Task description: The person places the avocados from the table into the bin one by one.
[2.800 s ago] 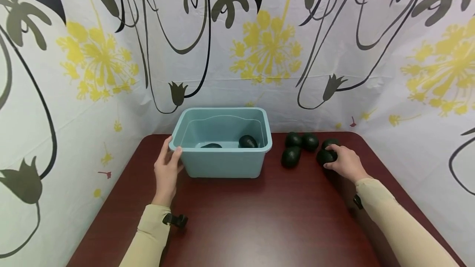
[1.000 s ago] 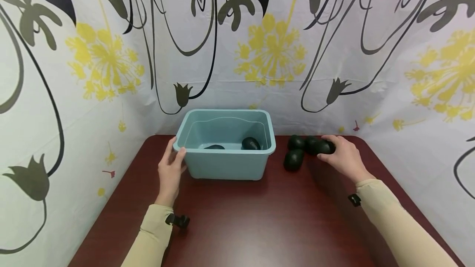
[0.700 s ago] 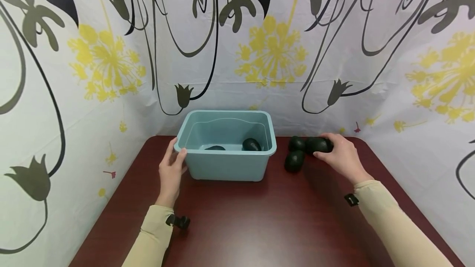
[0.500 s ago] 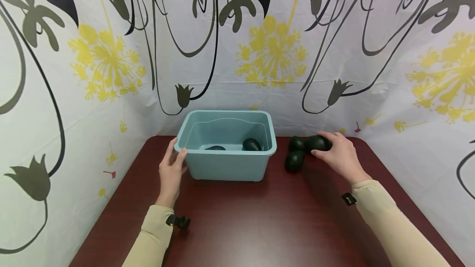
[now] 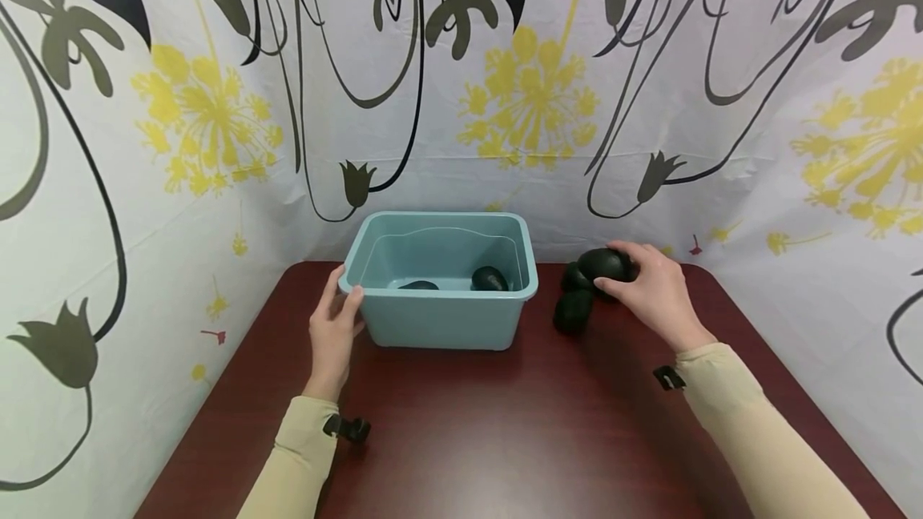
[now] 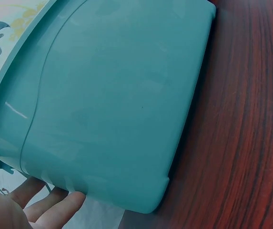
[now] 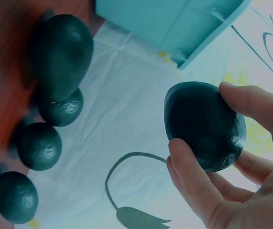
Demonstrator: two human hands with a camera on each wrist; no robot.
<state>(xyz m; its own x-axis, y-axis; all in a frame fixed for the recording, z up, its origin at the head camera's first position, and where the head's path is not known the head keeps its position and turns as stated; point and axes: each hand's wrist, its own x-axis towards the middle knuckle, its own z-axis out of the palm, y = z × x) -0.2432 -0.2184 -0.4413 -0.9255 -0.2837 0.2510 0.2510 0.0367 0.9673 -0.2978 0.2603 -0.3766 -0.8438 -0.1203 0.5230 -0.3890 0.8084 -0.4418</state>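
A dark green avocado point(image 5: 604, 264) is held in my right hand point(image 5: 652, 292), raised above the table; the right wrist view shows the held avocado point(image 7: 204, 126) between thumb and fingertips. Below and left of it lie loose avocados point(image 5: 573, 311), some partly covered by the hand; several table avocados point(image 7: 62, 55) stand in a row in the right wrist view. My left hand point(image 5: 332, 336) grips the left front corner of a light blue plastic bin point(image 5: 440, 323), its fingers point(image 6: 62, 210) against the bin's side. Two avocados point(image 5: 489, 279) show inside the bin, one mostly hidden by the front wall.
The dark red wooden table point(image 5: 461, 431) reaches back to a white patterned cloth point(image 5: 534, 199) hung behind and at both sides. The bin stands near the back edge, left of the loose avocados.
My right hand has taken an avocado from the right end of the group, moved it left and lifted it. My left hand stays at the bin's corner.
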